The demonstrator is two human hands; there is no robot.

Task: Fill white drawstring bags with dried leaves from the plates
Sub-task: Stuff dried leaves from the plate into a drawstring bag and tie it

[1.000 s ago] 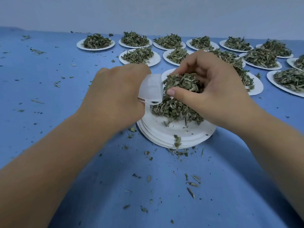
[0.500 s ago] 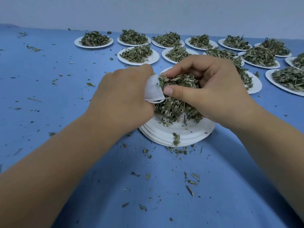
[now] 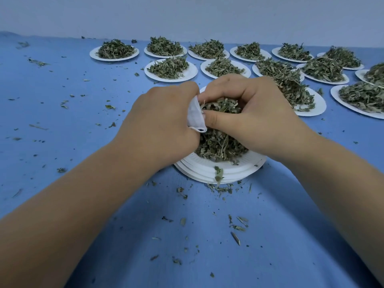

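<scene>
Dried leaves [image 3: 220,146] lie heaped right under my two hands, on the top plate of a stack. The blue table [image 3: 62,132] is the biggest thing around me. It spreads wide to the left of my left hand and back toward me between my forearms. Its far edge meets a pale wall [image 3: 187,15] well beyond my knuckles.

Loaded plates [image 3: 94,56] stand in rows beyond my hands and crowd round to the right of my right hand, close to one another. The nearest of them sits just behind my right knuckles and is partly hidden by them. The stack of plates [image 3: 228,174] pokes out from under my wrists on my side, with several white rims layered one on another.

My left hand [image 3: 160,121] is curled tight round the white drawstring bag [image 3: 195,115]. Only a crumpled fold of the bag shows, between my two thumbs, so I cannot tell how full it is. My right hand [image 3: 261,115] is bent over the heap. Its fingers and thumb pinch a clump of leaves against the bag, and the thumb tip touches the cloth.

Leaf crumbs [image 3: 236,227] dot the table. They lie thickest just past the stack's near rim and more thinly out to the left.
</scene>
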